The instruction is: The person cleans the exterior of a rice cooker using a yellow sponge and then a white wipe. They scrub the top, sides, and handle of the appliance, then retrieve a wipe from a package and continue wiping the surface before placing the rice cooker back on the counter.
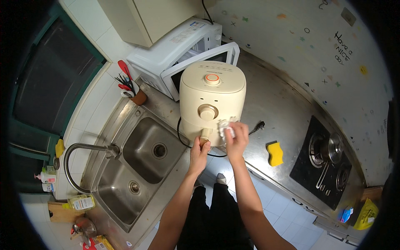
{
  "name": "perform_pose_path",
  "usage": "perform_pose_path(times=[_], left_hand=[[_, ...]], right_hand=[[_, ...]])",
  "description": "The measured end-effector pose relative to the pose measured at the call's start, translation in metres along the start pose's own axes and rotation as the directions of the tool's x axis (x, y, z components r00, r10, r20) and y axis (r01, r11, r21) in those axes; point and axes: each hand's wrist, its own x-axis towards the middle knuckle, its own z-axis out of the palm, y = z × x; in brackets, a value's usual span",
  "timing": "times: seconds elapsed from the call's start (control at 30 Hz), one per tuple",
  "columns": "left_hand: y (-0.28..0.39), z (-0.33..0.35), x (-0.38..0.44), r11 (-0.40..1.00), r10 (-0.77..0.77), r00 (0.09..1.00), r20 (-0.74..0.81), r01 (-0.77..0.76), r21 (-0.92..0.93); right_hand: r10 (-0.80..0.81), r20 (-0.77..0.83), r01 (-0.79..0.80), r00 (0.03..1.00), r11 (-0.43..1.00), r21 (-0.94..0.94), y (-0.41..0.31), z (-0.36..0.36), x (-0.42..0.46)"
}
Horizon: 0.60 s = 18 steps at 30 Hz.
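A cream-coloured air fryer (pixel 190 109) with two round knobs stands upright at the counter's corner, its front towards me. My left hand (pixel 199 154) is closed around its basket handle (pixel 205 133). In my right hand (pixel 237 140) is a crumpled white cloth or wipe (pixel 225 129), pressed against the lower right of the fryer's front. The fryer's black power plug (pixel 260 126) lies on the steel counter to the right. Further right on the same counter rests a yellow sponge (pixel 275 154).
Behind the fryer is a white microwave oven (pixel 159 51), its door (pixel 200 62) ajar. A double steel sink (pixel 122 165) with a curved tap (pixel 70 156) lies left. On the right, a black gas hob (pixel 304 168) bears a lidded pot (pixel 334 150). A utensil holder (pixel 139 97) stands beyond the sink.
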Motion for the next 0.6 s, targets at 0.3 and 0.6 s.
perform_pose_path(times=[0.3, 0.6], left_hand=[[-0.014, -0.001, -0.006, 0.989, 0.111, 0.994, -0.008, -0.111, -0.093], [-0.024, -0.002, -0.019, 0.987, 0.1, 0.995, 0.012, -0.098, -0.13]], right_hand=[[0.096, -0.098, -0.093, 0.991, 0.995, 0.042, 0.009, 0.008, -0.036], [0.096, -0.059, -0.091, 0.994, 0.992, 0.086, 0.0, 0.013, -0.061]])
